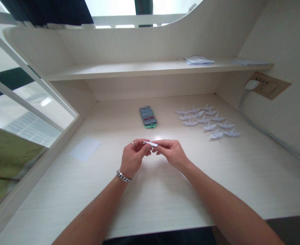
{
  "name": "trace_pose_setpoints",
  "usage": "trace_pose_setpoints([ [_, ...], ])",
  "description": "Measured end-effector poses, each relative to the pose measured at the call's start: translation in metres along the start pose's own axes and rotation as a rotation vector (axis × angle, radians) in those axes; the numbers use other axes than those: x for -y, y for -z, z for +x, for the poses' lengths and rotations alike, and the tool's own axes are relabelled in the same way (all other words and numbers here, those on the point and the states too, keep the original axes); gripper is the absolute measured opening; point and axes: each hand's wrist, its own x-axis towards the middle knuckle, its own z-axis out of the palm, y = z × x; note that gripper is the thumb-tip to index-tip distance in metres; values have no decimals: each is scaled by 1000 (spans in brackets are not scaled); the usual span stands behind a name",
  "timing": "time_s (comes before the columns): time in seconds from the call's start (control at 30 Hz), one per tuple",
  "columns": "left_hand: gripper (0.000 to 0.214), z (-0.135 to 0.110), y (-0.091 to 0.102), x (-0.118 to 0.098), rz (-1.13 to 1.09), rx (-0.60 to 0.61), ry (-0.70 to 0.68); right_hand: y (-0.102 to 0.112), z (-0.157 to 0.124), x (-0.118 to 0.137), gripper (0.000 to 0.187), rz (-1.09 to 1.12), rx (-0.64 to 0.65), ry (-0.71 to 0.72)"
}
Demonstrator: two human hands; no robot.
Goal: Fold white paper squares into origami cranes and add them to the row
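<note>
Nearest us, our left hand [132, 158] and right hand [171, 153] hold a slim white paper strip [150, 144] clamped between their fingers [147, 150], above the tabletop [165, 200]. Beyond lie folded paper cranes [206, 122], a blurred phone [148, 117] and a blank white sheet [85, 149].

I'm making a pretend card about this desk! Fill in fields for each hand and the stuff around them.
Left hand: Left hand pinching a narrow white paper strip, wearing a silver ring and silver chain bracelet
Right hand: Right hand pinching the strip's other end
Paper birds: white origami cranes, in loose rows right of the hands
Flat paper: white rectangular paper sheet, left of the hands
Blurred thing: pixelated rectangular object with green edge, ahead of the hands
Desk: pale wood-grain desk
</note>
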Motion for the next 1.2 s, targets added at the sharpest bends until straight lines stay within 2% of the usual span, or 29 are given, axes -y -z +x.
trace_pose_setpoints([
  [0.43, 27, 1, 1, -2, 42, -35, 12, -1, -1, 3, 27, 2, 33, -20],
  [1.2, 24, 1, 1, -1, 56, -23, -5, -1, 0, 1, 28, -20, 38, -25],
])
